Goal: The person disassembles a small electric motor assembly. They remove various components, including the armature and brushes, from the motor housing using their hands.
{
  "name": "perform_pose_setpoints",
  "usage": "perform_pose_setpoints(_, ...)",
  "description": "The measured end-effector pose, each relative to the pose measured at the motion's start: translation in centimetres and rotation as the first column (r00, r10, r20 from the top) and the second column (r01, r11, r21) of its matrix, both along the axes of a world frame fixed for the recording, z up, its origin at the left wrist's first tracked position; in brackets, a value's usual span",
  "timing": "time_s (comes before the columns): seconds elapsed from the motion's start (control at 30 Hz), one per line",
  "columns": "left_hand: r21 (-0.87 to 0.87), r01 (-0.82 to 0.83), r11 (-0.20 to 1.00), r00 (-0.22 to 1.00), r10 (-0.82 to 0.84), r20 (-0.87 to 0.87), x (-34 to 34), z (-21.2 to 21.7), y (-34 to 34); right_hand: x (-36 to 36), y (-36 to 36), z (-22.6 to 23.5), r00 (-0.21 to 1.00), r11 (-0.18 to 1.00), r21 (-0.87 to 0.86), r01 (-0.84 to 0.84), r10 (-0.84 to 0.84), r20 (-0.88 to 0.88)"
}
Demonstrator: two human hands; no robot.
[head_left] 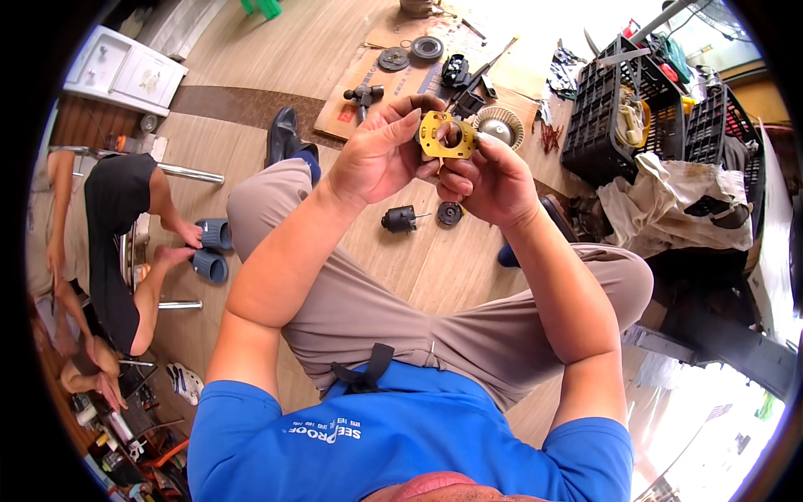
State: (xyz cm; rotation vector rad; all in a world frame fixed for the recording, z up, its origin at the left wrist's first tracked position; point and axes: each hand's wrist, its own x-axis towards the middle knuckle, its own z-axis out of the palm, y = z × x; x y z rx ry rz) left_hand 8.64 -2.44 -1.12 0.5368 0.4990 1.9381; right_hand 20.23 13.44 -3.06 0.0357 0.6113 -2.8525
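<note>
The person's blue shirt (401, 452) and grey-trousered knees are filling the lower view, and above them the left hand (381, 155) and right hand (493, 180) are together pinching a yellow plate with a round hole (447, 135) in their fingers. Below it on the wooden floor (418, 259), a small black motor (400, 219) and a black disc (450, 213) are lying unobstructed. Black crates (623, 109), a ribbed fan wheel (499, 125) and a hammer (364, 94) are sitting beyond.

Yellow plate (447, 134): I see fingers covering its lower edge. At 1 o'clock, crate (604, 117) contents indistinct.
</note>
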Motion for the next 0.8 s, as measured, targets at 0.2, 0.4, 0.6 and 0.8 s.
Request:
perform_pose_setpoints(0.2, -0.012, 0.032, 0.999, 0.999, -0.032, 0.018, -0.1, 0.0, -0.1, 0.0, 0.2, 0.4, 1.000, 1.000, -0.029, 0.009, -0.009, -0.022)
perform_pose_setpoints(0.4, -0.017, 0.114, 0.993, 0.993, -0.114, 0.040, -0.5, 0.7, -0.7, 0.3, 0.1, 1.0, 0.998, 0.997, -0.072, -0.010, 0.005, -0.070)
perform_pose_setpoints(0.6, 0.038, 0.235, 0.971, 0.972, -0.236, 0.014, -1.0, 1.7, -1.4, 0.8, 0.1, 2.0, 0.972, 0.993, 0.099, -0.058, 0.079, -0.220)
perform_pose_setpoints(0.8, 0.078, 0.179, 0.981, 0.984, -0.179, -0.009, -0.3, 1.6, -1.4, 1.2, -0.2, 3.1, 0.971, 0.989, 0.139, -0.049, 0.080, -0.226)
